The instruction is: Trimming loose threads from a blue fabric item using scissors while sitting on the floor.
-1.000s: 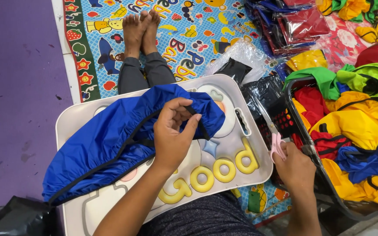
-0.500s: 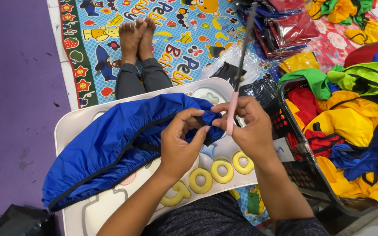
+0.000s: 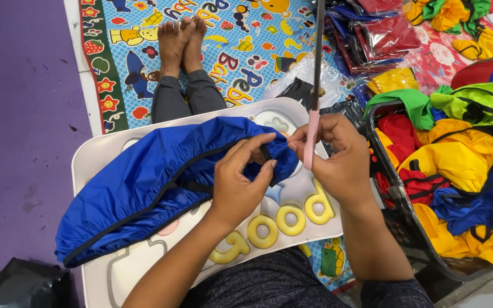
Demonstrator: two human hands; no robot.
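1. The left hand (image 3: pixel 241 179) pinches the gathered black-trimmed edge of a blue, shiny fabric cover (image 3: pixel 161 177) between thumb and fingertips.
2. The right hand (image 3: pixel 338 157) is closed around a pair of scissors with a pale pink handle (image 3: pixel 313 85), blades pointing up and away from the fingers.
3. The cover's pinched end sits between both sets of fingertips; the rest spreads away to the left of the fingers over a white lap tray with raised yellow letters (image 3: pixel 292 219).
4. A black crate of yellow, green and red fabric (image 3: pixel 457 171) stands just right of the right hand.

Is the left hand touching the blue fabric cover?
Touching. The head view shows the left hand pinching the blue fabric cover at its black-trimmed edge, fingertips pressed on it.
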